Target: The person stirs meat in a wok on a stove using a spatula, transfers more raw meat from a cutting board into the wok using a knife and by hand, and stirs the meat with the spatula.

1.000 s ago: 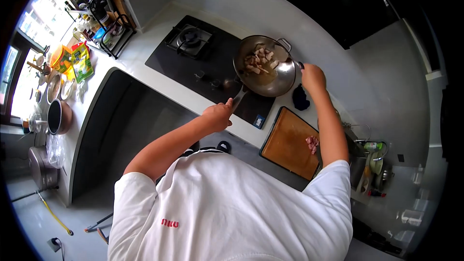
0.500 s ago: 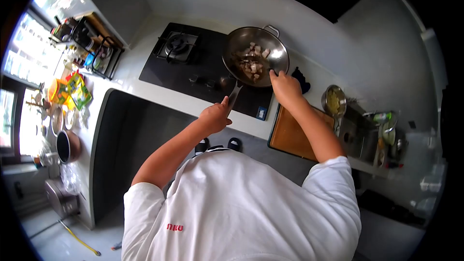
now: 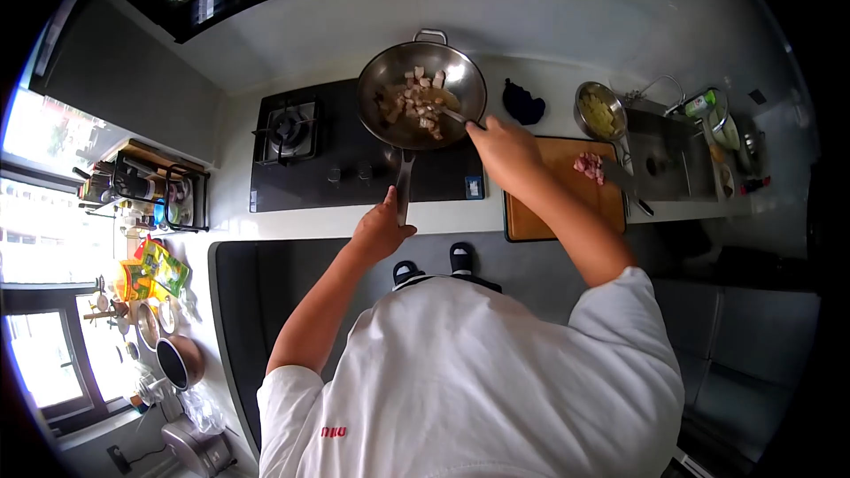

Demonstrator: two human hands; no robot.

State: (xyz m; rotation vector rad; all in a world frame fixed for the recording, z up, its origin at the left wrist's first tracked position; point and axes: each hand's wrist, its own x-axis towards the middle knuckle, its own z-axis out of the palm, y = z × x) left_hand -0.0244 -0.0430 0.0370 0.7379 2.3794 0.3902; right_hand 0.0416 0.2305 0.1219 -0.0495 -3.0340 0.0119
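Observation:
A steel wok sits on the right side of the black cooktop, holding browned meat pieces in a little liquid. My left hand is closed round the wok's long handle, thumb side near the counter edge. Over the wok's right rim, my right hand grips a spatula. Its far end reaches into the meat, and its exact shape is hard to make out.
Right of the cooktop lies a cutting board with chopped raw meat and a knife. Behind it are a dark cloth and a bowl of pale yellow pieces. The sink is farther right.
My view has turned, so the wok and both hands appear farther left. The raw meat on the board has come into sight. Both hands keep their holds, and the spatula shows more clearly.

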